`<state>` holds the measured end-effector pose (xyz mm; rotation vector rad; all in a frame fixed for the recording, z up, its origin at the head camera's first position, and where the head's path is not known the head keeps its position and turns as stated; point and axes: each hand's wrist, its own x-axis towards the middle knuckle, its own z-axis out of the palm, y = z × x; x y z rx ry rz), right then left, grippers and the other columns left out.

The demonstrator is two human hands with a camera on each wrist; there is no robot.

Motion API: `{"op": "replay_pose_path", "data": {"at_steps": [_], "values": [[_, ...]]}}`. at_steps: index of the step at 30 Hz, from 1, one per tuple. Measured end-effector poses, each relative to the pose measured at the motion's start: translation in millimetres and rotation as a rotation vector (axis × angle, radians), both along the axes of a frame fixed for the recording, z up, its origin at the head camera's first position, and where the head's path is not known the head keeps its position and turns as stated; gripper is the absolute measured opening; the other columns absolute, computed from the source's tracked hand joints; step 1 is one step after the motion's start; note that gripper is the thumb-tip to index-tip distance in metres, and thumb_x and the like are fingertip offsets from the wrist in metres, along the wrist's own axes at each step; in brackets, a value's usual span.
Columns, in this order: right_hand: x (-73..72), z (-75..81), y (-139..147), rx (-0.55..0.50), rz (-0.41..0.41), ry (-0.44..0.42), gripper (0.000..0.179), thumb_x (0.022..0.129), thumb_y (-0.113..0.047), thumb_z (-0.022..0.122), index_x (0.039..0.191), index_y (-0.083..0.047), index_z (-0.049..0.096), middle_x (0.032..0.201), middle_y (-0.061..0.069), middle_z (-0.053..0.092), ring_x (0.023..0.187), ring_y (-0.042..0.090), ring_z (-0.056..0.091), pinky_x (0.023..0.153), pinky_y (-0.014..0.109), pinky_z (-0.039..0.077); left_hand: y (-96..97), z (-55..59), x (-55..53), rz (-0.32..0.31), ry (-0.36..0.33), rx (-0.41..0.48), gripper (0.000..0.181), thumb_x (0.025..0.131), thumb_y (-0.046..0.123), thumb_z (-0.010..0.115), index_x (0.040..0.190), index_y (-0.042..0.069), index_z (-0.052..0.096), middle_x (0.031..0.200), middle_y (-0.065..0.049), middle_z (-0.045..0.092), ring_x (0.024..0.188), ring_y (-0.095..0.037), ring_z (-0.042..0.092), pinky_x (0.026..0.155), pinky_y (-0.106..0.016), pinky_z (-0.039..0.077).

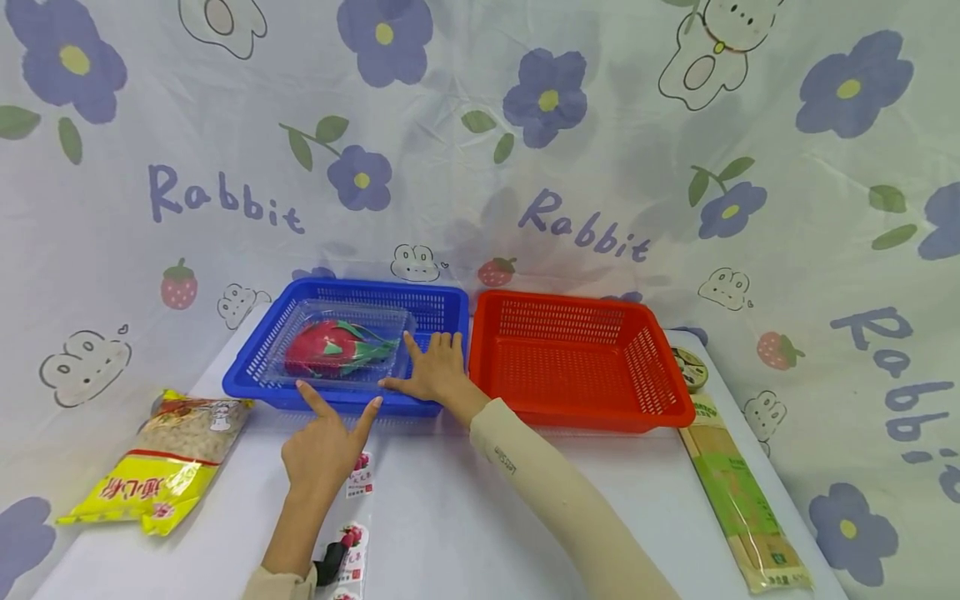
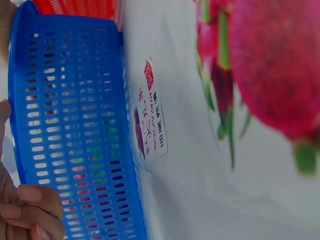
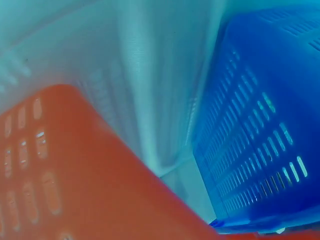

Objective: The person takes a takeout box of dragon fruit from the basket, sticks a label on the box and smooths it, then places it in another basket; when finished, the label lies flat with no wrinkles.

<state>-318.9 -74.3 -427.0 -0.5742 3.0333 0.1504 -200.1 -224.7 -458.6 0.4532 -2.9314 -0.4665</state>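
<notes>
A clear plastic box (image 1: pixel 352 310) sits in the left part of the blue basket (image 1: pixel 255 392), and a red dragon fruit (image 1: pixel 318 346) with green scales lies inside it. My left hand (image 1: pixel 322 450) is at the basket's front rim, index finger and thumb extended and spread apart, the other fingers bent. In the left wrist view, its fingertips (image 2: pixel 37 200) show beside the basket's slotted wall. My right hand (image 1: pixel 435 371) reaches over the basket's front right, fingers spread at the box's right end. Whether either hand touches the box is unclear.
A red basket (image 1: pixel 555 408) stands right of the blue one. To the left lies a yellow pasta bag (image 1: pixel 168 458); to the right, a green noodle pack (image 1: pixel 738 492) and a round tin (image 1: pixel 690 367). Dragon fruit stickers (image 1: pixel 356 533) lie in front.
</notes>
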Motion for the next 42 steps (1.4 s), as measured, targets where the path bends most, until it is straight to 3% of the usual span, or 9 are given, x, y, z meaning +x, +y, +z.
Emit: {"op": "replay_pose_path", "data": {"at_steps": [11,24,30,35,42], "values": [[-4.8,-7.4,-6.1,-0.096,-0.01,-0.079,0.105,0.082,-0.087,0.034,0.161,-0.024,0.006,0.157,0.017,0.036,0.146,0.035,0.032,0.121,0.053,0.014,-2.2,-2.2,0.1,0.001,0.006,0.003,0.121,0.087,0.085,0.023,0.147,-0.011,-0.021,0.041,-0.006,0.042,0.035,-0.021,0.043,0.035,-0.029,0.028],[-5.9,-8.7,-11.4,-0.083,-0.029,-0.108,0.108,0.08,-0.089,0.034,0.161,-0.022,0.007,0.155,0.015,0.04,0.144,0.033,0.037,0.12,0.05,0.023,-2.3,-4.6,0.2,0.019,-0.013,0.024,0.122,0.086,0.087,0.022,0.146,-0.008,-0.024,0.041,-0.005,0.044,0.036,-0.02,0.043,0.036,-0.03,0.029],[-5.7,-10.8,-12.7,-0.234,-0.072,-0.23,0.115,0.079,-0.088,0.042,0.161,-0.018,0.002,0.157,0.019,0.035,0.141,0.036,0.041,0.109,0.05,0.04,-1.2,-4.5,2.1,0.017,-0.023,0.051,0.123,0.085,0.088,0.022,0.146,-0.007,-0.026,0.044,-0.007,0.046,0.038,-0.022,0.045,0.036,-0.031,0.031],[-6.5,-12.0,-12.4,-0.334,-0.089,-0.336,0.118,0.079,-0.086,0.045,0.16,-0.019,-0.008,0.16,0.021,0.028,0.142,0.041,0.038,0.109,0.055,0.038,-0.5,-2.6,2.6,0.018,-0.013,0.057,0.123,0.085,0.087,0.023,0.147,-0.007,-0.025,0.044,-0.007,0.046,0.038,-0.022,0.046,0.037,-0.032,0.032],[-7.8,-11.7,-13.6,-0.382,-0.104,-0.397,0.118,0.08,-0.085,0.046,0.158,-0.021,-0.015,0.161,0.021,0.024,0.142,0.045,0.036,0.11,0.058,0.036,-1.2,-1.7,1.6,0.016,-0.019,0.056,0.122,0.085,0.088,0.022,0.146,-0.006,-0.027,0.044,-0.007,0.046,0.038,-0.022,0.046,0.037,-0.032,0.032]]}}
